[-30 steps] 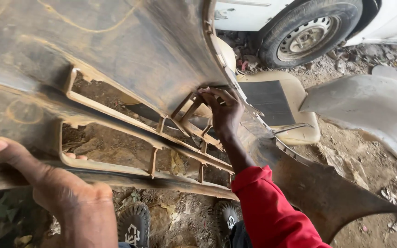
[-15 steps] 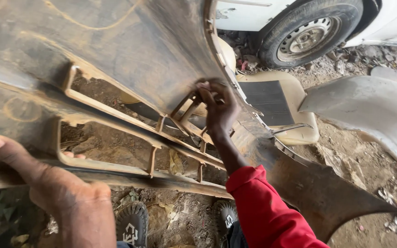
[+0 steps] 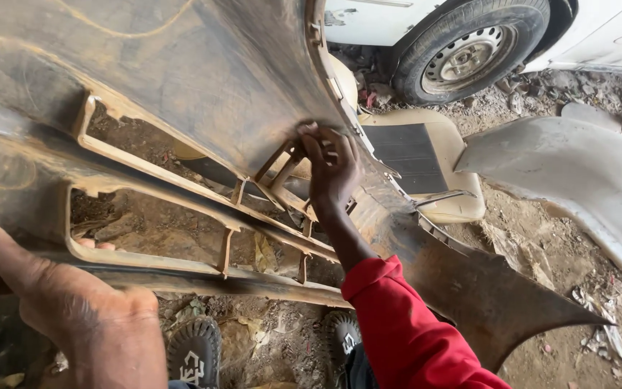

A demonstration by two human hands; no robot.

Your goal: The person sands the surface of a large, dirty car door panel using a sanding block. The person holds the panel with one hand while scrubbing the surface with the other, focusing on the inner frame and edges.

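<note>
Overhead, a dusty bumper is held up by both hands, its inner side turned to the camera. The left hand is clamped on the lower edge, thumb spread along the near face and fingers curled through a grille opening. The right hand (red sleeve below it) is pressed against the ribs of the grille near the bumper's corner, its fingers narrow and bent on a rib; whether anything small is pinched cannot be told. Shoes are seen on the dirt ground beneath. A beige seat, a grey panel and a car wheel lie well apart, beyond.
</note>
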